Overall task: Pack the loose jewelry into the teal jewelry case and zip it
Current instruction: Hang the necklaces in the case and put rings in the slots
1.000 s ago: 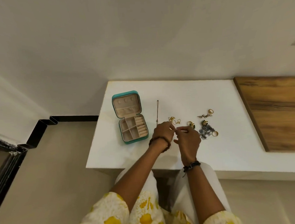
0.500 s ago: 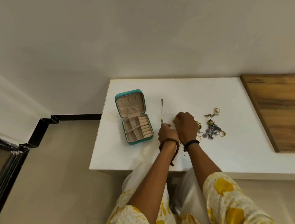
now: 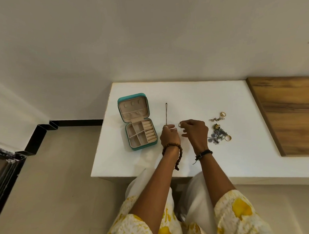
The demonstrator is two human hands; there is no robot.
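The teal jewelry case lies open on the white table, towards its left edge; its lid leans back, showing a beige lining with a gathered pocket, and the base beneath shows several square compartments beside a column of ring rolls, none of which visibly holds anything; a thin chain lies stretched in a straight line just right of the case, running away from the person; the left hand hovers at the near end of that chain, fingers curled loosely, a small ring-like piece at its knuckles, though whether it grips anything cannot be told; the right hand sits just beside it, thumb and forefinger pinched on a small pale ring-shaped piece held between the two hands; further right a cluster of loose jewelry rests on the table, with silver flower-like pieces, a gold ring at its near right and winged gold earrings beyond; a wooden panel covers the table's right side; both wrists wear dark bracelets.
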